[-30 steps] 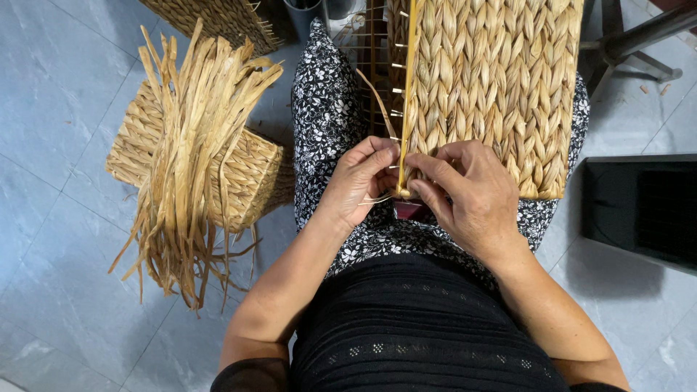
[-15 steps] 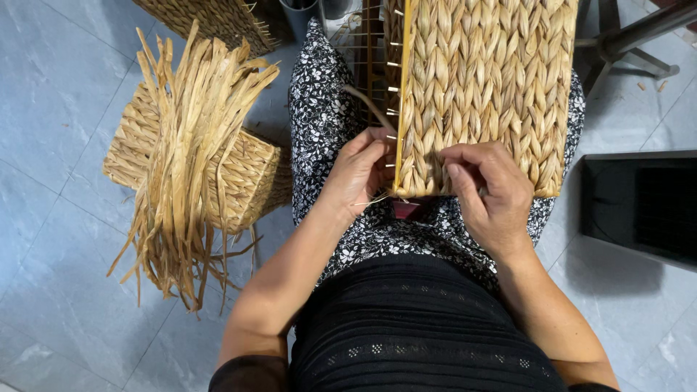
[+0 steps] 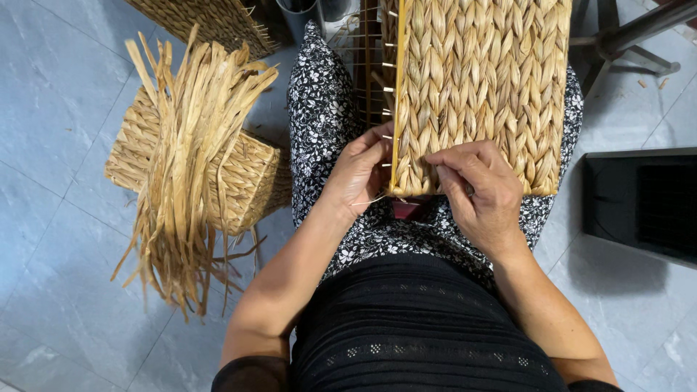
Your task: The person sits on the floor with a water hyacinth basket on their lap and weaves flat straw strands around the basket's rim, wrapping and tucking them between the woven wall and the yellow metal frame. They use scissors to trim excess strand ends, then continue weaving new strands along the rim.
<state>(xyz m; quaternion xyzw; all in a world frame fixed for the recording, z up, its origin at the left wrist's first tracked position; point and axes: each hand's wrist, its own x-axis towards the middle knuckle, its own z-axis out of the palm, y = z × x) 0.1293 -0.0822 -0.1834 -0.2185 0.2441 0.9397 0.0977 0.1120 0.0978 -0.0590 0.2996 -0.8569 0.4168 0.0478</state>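
Note:
A half-woven straw basket (image 3: pixel 483 80) on a wire frame rests on my lap, its braided side facing up. My left hand (image 3: pixel 357 178) grips the basket's near left corner at the frame edge, fingers curled around it. My right hand (image 3: pixel 479 192) presses on the woven face near the bottom edge, thumb and fingers pinching a strand of the weave. A thin loose fibre shows below the corner between the two hands.
A bundle of dried straw strips (image 3: pixel 192 160) lies over a finished woven basket (image 3: pixel 243 185) on the tiled floor at my left. Another woven piece (image 3: pixel 203 22) sits at the top left. A black box (image 3: pixel 642 203) stands at the right, chair legs (image 3: pixel 624 36) beyond.
The basket has shifted a little to the left on my lap. My right hand moved from the corner onto the woven face; my left hand stayed at the corner.

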